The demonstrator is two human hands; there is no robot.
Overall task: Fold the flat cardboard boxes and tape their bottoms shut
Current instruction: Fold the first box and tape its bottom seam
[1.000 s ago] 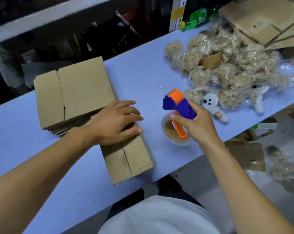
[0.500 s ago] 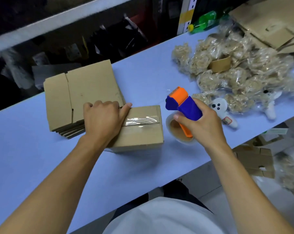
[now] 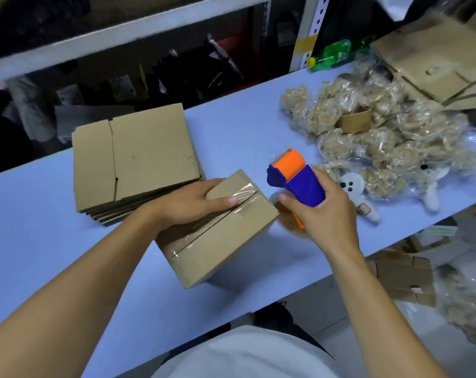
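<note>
Since half a second ago the folded box (image 3: 220, 230) has turned, its taped seam now running diagonally toward the near edge of the surface (image 3: 231, 132). The left hand (image 3: 187, 205) has shifted to grip the box's far corner, thumb pressing the tape. Behind it, toward the far edge, lies the stack of flat boxes (image 3: 133, 159). At the right end sits a heap of bagged plush (image 3: 381, 137). The right hand (image 3: 321, 214) grips the tape dispenser (image 3: 294, 178) just beside the box; its roll looks partly hidden.
</note>
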